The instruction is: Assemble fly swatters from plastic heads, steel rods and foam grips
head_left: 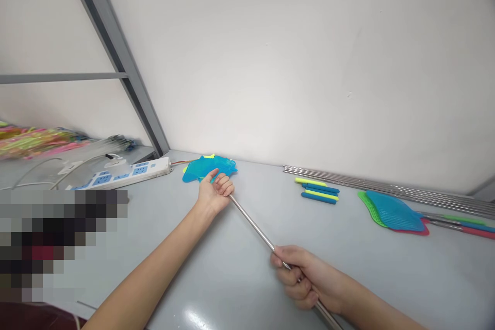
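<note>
A thin, shiny metal rod slants across the middle of the view, gripped by both hands. My left hand has its fingers curled round the far end, with the thumb raised. Lower on the rod, my right hand wraps its fingers about it. Just beyond my left hand lie loose blue fly swatter heads, with some yellow showing underneath. To the right are several blue and yellow handle grips in a small group.
Along the wall lies a bundle of metal rods. Fly swatters with blue, green and red heads rest at the right. A power strip with cables and a blurred colourful pile are at the left, near a grey metal post.
</note>
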`<state>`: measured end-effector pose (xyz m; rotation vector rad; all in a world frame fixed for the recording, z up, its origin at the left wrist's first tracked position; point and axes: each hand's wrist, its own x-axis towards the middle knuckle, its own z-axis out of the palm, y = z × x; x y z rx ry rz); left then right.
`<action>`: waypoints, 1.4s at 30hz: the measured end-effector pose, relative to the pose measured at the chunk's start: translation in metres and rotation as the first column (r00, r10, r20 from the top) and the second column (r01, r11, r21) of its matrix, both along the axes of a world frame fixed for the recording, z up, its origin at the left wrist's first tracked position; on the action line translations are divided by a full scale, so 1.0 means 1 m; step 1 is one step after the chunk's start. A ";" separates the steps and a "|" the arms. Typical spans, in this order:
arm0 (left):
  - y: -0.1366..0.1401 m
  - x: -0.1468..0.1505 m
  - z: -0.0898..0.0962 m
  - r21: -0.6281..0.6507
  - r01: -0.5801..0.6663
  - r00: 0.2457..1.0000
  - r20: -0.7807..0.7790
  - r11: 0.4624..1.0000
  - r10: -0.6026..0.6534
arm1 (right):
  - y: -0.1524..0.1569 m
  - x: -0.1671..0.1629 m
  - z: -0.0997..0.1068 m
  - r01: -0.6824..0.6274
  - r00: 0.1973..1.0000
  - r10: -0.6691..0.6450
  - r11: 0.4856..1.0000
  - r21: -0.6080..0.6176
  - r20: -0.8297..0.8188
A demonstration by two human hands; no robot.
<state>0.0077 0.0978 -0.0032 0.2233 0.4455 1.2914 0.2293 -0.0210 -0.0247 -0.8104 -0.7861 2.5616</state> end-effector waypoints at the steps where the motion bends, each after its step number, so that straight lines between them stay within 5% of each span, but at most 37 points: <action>1: -0.001 0.001 0.000 0.010 -0.005 1.000 0.006 1.000 0.005 | -0.001 0.000 -0.001 0.006 1.000 -0.006 1.000 0.017 0.002; 17: -0.004 0.011 -0.008 0.033 -0.092 0.996 0.005 0.995 0.092 | -0.004 -0.004 -0.006 0.017 1.000 -0.017 0.987 0.160 -0.001; 42: -0.015 0.020 -0.002 0.019 -0.157 0.986 -0.043 0.987 0.158 | -0.008 -0.002 -0.010 -0.016 0.996 -0.003 0.979 0.204 0.094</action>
